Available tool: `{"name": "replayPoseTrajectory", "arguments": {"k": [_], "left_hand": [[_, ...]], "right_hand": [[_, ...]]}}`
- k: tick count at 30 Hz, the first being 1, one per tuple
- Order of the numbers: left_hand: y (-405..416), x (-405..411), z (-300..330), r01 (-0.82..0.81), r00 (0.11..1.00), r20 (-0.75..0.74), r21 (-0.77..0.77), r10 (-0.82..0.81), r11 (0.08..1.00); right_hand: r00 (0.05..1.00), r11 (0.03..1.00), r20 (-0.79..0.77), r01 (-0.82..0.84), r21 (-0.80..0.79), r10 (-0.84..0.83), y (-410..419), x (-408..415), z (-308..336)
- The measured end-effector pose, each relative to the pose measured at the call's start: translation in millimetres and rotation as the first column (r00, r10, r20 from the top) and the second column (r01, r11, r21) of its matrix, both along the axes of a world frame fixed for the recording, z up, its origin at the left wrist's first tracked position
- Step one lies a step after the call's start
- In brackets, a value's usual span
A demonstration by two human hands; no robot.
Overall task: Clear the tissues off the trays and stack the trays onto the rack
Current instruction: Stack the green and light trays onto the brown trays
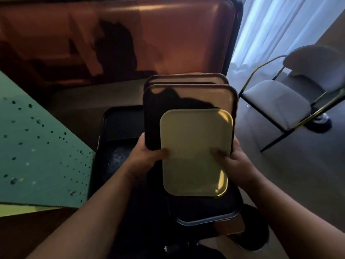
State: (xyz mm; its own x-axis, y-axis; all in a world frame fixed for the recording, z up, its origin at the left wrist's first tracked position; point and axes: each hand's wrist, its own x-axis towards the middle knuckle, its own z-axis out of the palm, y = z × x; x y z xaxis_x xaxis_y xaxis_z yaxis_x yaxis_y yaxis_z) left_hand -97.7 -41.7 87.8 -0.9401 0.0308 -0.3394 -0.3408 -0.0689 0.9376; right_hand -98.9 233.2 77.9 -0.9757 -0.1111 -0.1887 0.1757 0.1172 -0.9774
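I hold a stack of trays in front of me with both hands. A small pale yellow tray (194, 146) lies on top, over a larger dark brown tray (168, 101) and another brown tray (186, 78) behind it. My left hand (147, 156) grips the stack's left edge, thumb on the yellow tray. At the right edge, my right hand (231, 161) grips the same way. A dark grey tray edge (205, 219) shows below the yellow one. No tissues are visible on the trays.
A black tray (119, 126) lies below to the left on a dark surface. A green speckled panel (37, 146) fills the left. A large reddish-brown board (168, 34) stands behind. A grey chair with gold legs (280, 101) stands at the right by the curtains.
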Motion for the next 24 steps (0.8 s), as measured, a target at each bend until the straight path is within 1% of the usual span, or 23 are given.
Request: {"name": "replayPoseTrajectory", "arguments": {"k": [1,3,7,9,12,16,18,21,24], "left_hand": [[8,1,-5,-0.012,0.999,-0.036,0.011,0.012,1.000],[24,3,-13,-0.022,0.996,-0.085,0.007,0.023,1.000],[48,2,-27,-0.044,0.988,-0.154,-0.118,0.026,0.992],[56,2,-33,-0.073,0.984,-0.171,-0.160,0.045,0.984],[61,7,-41,-0.126,0.984,-0.154,-0.248,0.089,0.961],[64,17,-49,-0.184,0.977,-0.166,-0.340,0.133,0.922],[65,19,-51,-0.209,0.971,-0.179,-0.325,0.157,0.922],[64,18,-48,-0.221,0.970,-0.165,-0.291,0.179,0.931],[62,19,-47,-0.234,0.965,-0.189,-0.313,0.180,0.921]], "right_hand": [[1.000,0.999,-0.031,-0.003,0.043,0.004,8,-1,-2],[0.999,0.998,-0.046,0.004,0.063,-0.001,23,-1,-7],[0.997,0.991,-0.063,0.052,0.123,-0.045,47,-5,-21],[0.995,0.980,-0.081,0.075,0.184,-0.061,54,-4,-29],[0.991,0.948,-0.094,0.116,0.296,-0.092,57,1,-41],[0.982,0.918,-0.176,0.126,0.376,-0.063,56,6,-53],[0.976,0.908,-0.212,0.134,0.396,-0.052,55,6,-56],[0.976,0.898,-0.209,0.137,0.418,-0.052,53,0,-53],[0.976,0.896,-0.215,0.120,0.428,-0.028,55,-8,-55]]}}
